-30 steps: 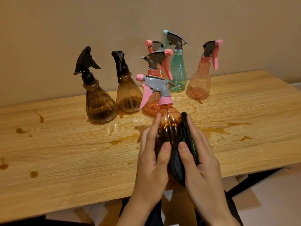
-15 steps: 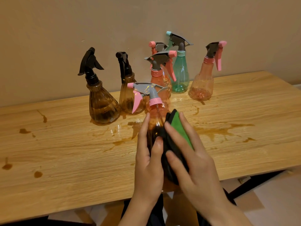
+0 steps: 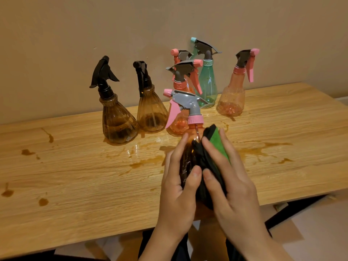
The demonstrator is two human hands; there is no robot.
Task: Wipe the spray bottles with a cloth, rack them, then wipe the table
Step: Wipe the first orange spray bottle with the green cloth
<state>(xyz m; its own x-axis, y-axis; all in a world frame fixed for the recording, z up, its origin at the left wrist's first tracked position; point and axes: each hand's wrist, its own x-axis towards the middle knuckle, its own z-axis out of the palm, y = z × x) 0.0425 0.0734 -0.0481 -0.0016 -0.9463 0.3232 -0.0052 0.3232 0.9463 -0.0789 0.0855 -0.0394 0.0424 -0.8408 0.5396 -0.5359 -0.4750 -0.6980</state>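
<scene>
Head view.

Backdrop: plain beige wall [image 3: 75, 34]. In front of it, a light wooden tabletop [image 3: 75, 185] marked with brown spill stains [image 3: 259, 149] and scattered drips.

Standing upright near the wall, left to right:
- dark brown ribbed bottle [image 3: 117, 121] with a black trigger
- second brown ribbed bottle [image 3: 150, 113], just beside the first
- orange bottle [image 3: 178, 125] with a grey head and pink nozzle, with another pink-nozzled head behind it
- green bottle [image 3: 207, 85] with a teal nozzle
- peach bottle [image 3: 232, 97], apart at the right

Held above the near edge of the tabletop: orange spray bottle [image 3: 188, 147] with a grey head and pink lever, upright and tilted slightly.

Left hand [image 3: 177, 194]: grip closed around the bottle's body, thumb across the front.

Right hand [image 3: 231, 185]: grip wrapped over a black-and-green cloth [image 3: 218, 144], which it holds against the bottle's right side.
</scene>
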